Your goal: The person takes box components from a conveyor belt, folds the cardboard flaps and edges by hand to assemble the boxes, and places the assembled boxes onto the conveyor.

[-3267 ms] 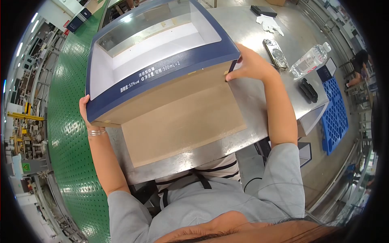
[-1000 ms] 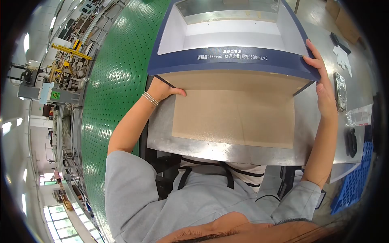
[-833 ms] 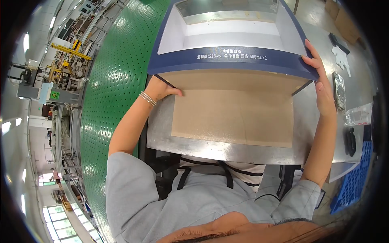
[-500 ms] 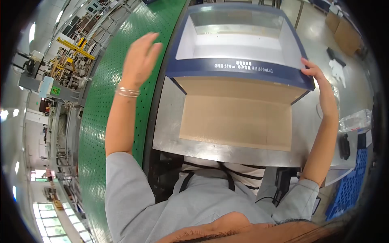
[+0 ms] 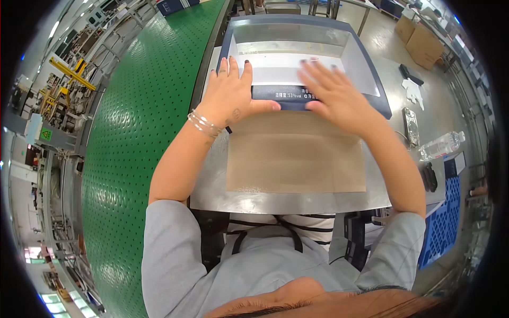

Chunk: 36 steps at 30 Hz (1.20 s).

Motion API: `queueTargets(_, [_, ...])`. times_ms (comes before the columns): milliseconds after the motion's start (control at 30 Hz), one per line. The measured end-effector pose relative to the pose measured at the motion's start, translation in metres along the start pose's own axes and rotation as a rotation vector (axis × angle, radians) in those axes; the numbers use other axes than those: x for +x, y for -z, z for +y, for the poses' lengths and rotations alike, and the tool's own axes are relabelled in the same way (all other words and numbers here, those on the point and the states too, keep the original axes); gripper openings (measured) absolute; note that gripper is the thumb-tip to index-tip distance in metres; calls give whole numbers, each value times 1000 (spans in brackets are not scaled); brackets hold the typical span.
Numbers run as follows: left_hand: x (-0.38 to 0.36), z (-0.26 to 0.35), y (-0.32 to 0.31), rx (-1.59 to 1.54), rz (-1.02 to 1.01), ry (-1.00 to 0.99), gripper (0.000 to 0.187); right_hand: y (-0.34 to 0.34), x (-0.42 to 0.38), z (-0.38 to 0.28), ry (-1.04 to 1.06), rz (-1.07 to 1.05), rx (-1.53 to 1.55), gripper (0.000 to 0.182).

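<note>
A dark blue box (image 5: 366, 100) with a large window and a white interior lies on the metal table, white print along its near edge. Its brown cardboard flap (image 5: 297, 161) spreads out toward me. My left hand (image 5: 230, 90), bracelets at the wrist, rests over the left part of the near edge, fingers spread onto the window. Over the middle and right of that edge is my right hand (image 5: 336, 95), fingers apart and slightly blurred. The two thumbs point at each other across the printed strip, part of which the right hand hides.
Left of the metal table (image 5: 254, 204) runs a green perforated conveyor (image 5: 138, 111). At the right are a clear plastic bottle (image 5: 442, 146), a white glove (image 5: 412, 93) and a black object (image 5: 429, 177). A blue plastic pallet (image 5: 442, 222) and cardboard boxes (image 5: 424, 45) stand beyond.
My left hand has come from above the conveyor onto the box's near edge. My right hand has left the right corner and moved inward along that edge. The view has shifted slightly.
</note>
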<state>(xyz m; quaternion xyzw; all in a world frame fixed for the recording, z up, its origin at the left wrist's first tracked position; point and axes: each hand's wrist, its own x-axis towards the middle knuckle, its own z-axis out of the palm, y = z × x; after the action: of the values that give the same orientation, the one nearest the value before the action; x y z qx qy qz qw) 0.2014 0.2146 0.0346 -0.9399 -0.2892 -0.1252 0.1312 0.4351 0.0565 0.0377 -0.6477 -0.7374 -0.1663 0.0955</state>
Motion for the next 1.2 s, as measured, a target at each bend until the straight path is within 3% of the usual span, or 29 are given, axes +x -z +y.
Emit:
queueTargets(33, [-1, -3, 5, 34, 5, -36, 101, 0, 10, -14, 128, 56, -2, 61])
queueTargets(100, [-8, -9, 15, 26, 33, -64, 101, 4, 28, -41, 180, 73, 26, 58])
queueTargets(300, [-32, -15, 37, -3, 107, -134, 96, 29, 22, -52, 145, 97, -32, 56])
queueTargets(733, [-9, -22, -4, -1, 138, -62, 98, 30, -89, 90, -158, -62, -403, 63])
queueTargets(867, [15, 21, -6, 148, -87, 164, 105, 24, -76, 108, -595, -206, 253, 66])
queueTargets(967, [32, 42, -5, 120, -131, 194, 101, 9, -16, 104, -591, -90, 384, 77])
queueTargets(1033, [35, 44, -6, 102, -207, 228, 97, -22, 24, 95, -787, -83, 482, 88])
queueTargets(1067, [32, 34, -10, 115, -212, 235, 97, -27, 34, 86, -780, -81, 496, 88])
queueTargets(1200, [8, -52, -39, -269, -3, -238, 102, -40, 54, 55, -970, -135, 248, 95])
